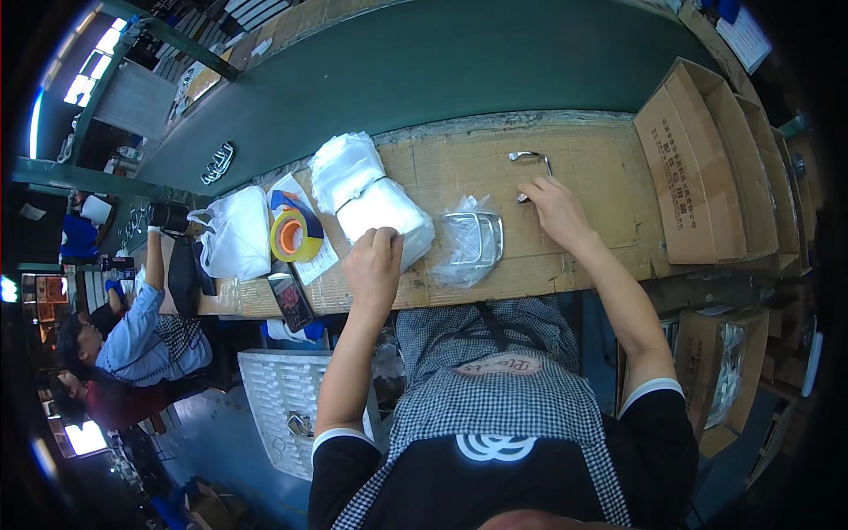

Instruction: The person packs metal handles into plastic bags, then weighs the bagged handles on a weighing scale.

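My left hand (373,265) is closed, its fingertips together over the near part of a stack of clear-white plastic bags (353,181). Whether a bag is pinched in those fingers cannot be made out. A dark band crosses the middle of the stack. My right hand (556,210) pinches one end of a shiny U-shaped metal handle (528,155) against the cardboard-covered bench. Between my hands lies a clear plastic bag (450,252) with similar metal handles (478,237) in or on it.
Left of the stack are tape rolls (296,235), a white plastic bag (240,234) and a phone (290,299). Cardboard boxes (693,168) stand at the right bench end. Beyond the bench runs a green surface (424,79) with metal pieces (218,163). Co-workers (146,353) sit at left.
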